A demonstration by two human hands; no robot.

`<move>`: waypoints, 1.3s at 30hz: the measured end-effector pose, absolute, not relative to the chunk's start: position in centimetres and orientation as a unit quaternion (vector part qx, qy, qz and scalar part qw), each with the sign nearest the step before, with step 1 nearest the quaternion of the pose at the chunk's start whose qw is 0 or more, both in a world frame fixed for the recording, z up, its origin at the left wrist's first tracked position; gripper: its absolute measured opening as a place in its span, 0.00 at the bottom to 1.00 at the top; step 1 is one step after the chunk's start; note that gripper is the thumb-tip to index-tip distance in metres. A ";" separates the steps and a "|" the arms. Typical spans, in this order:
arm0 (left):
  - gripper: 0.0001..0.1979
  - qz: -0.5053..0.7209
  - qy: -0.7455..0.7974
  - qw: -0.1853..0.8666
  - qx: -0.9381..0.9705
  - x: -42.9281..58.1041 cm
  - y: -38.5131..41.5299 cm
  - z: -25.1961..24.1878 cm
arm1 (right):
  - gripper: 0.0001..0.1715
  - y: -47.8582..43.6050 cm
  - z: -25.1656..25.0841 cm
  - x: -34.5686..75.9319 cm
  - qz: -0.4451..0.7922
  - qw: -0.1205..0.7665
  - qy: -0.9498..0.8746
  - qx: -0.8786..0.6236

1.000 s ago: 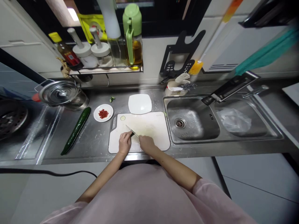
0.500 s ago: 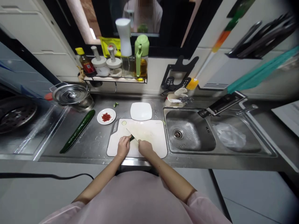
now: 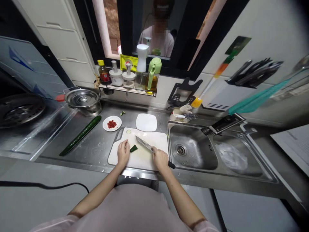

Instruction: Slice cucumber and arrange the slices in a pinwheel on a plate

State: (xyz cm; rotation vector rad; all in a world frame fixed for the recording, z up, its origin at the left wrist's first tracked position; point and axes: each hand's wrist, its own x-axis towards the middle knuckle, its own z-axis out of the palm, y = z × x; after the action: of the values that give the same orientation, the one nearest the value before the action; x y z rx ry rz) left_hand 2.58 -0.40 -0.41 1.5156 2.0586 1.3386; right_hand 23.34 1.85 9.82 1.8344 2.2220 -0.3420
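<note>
A kitchen knife [image 3: 148,146] with a black handle is in my right hand [image 3: 160,159], its blade tilted over the white cutting board [image 3: 142,162]. A pale slice [image 3: 144,141] appears to cling to the blade. Left of the knife a short dark green cucumber piece [image 3: 133,148] lies on the board. Just beside that piece my left hand [image 3: 123,153] rests with fingers slightly bent, holding nothing. One round cucumber slice [image 3: 128,131] lies near the board's top left corner.
Behind the board stands a white square plate [image 3: 146,122]. A small plate [image 3: 118,128] holds chopped red pieces, and a whole cucumber [image 3: 80,135] lies to the left. The steel sink [image 3: 195,164] borders the right side. A seasoning rack [image 3: 127,89] hangs above the counter.
My left hand has let go of the cucumber piece and moved slightly left. My right hand has drawn the knife to the right, away from the piece. The view has shifted.
</note>
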 end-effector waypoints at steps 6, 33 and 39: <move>0.15 0.449 0.676 0.112 0.573 2.6 1.9 3.6 | 0.23 1.7 10.3 24.1 -0.089 0.105 0.761 0.634; 0.04 0.288 0.805 0.285 0.433 2.0 8.4 2.2 | 0.25 1.0 8.2 26.6 -0.083 0.095 0.760 0.638; 0.06 0.274 0.826 0.233 0.433 0.7 10.4 0.9 | 0.24 1.1 7.8 26.7 -0.091 0.091 0.748 0.651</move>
State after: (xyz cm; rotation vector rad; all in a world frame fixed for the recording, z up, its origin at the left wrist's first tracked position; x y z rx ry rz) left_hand 0.71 10.38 0.90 1.1891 2.2698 0.7533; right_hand 26.72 1.07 7.85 1.9337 2.2233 -0.2716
